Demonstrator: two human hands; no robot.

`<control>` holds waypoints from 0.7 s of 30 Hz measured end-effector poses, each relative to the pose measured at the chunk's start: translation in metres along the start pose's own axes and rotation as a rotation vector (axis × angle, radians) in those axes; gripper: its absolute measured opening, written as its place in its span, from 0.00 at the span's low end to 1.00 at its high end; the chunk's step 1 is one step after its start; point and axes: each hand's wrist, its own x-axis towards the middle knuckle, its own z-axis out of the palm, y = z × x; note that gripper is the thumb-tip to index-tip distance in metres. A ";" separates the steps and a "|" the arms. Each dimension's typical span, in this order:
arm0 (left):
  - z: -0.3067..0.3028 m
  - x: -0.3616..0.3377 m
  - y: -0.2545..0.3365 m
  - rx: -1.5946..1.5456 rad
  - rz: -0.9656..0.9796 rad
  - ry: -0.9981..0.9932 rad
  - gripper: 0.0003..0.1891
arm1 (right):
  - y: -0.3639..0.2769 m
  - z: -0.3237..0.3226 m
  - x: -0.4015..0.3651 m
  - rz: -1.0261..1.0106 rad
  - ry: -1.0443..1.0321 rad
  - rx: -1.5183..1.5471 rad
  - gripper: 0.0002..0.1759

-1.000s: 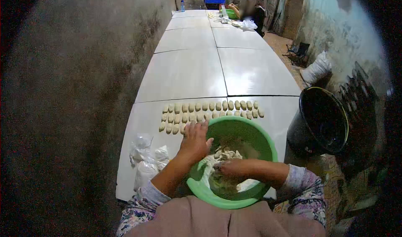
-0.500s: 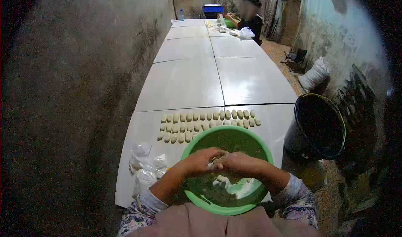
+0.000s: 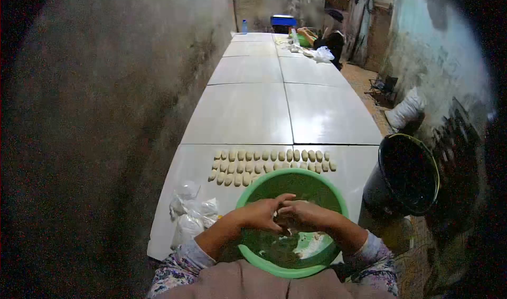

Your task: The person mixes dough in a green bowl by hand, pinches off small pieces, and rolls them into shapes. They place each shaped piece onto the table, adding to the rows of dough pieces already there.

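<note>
Basically, dough (image 3: 275,214) sits btwn the two hands, above the centre of the bowl; only pale scraps show, the rest being covered by fingers. L hand (image 3: 264,214) comes in from 8 o'clock, its fingers and thumb curved round; R hand (image 3: 303,216) comes in from 4 o'clock, back uppermost. Hands are together, fingers meeting; whether either is clamped on the dough can't be told (fingers block the view). Working over the bowl prob. lets loose bits drop inside.

Green bowl (image 3: 289,272) stands at the near table edge, close to the wearer's torso, prob. for short reach and steadiness. White residue (image 3: 311,244) lies inside at approx. 5 o'clock.

Ref. bowl centre: small dough pieces (image 3: 246,179) lie in rows from 10 to 1 o'clock, mostly spaced apart, prob. to prevent sticking. Plastic bags w/ white contents (image 3: 188,229) rest at 9 o'clock, near L forearm, prob. for easy access. Black bucket (image 3: 373,188) stands at 2 o'clock, beside the table (image 3: 237,114). Co-worker (image 3: 336,39) is at the far end, approx. 12 to 1 o'clock.
</note>
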 end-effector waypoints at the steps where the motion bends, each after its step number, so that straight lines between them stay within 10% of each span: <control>1: 0.001 0.001 -0.001 -0.058 0.000 -0.035 0.50 | -0.003 0.000 0.000 0.010 0.030 0.031 0.15; 7: 0.007 0.004 -0.019 -0.198 0.109 0.006 0.36 | 0.001 0.003 0.002 -0.082 0.288 0.262 0.08; 13: 0.001 0.002 -0.015 0.194 -0.171 0.126 0.19 | -0.004 -0.005 -0.004 -0.010 0.520 -0.001 0.09; 21: 0.003 0.003 -0.026 0.077 -0.041 0.146 0.15 | -0.003 -0.009 -0.006 0.032 0.316 0.299 0.10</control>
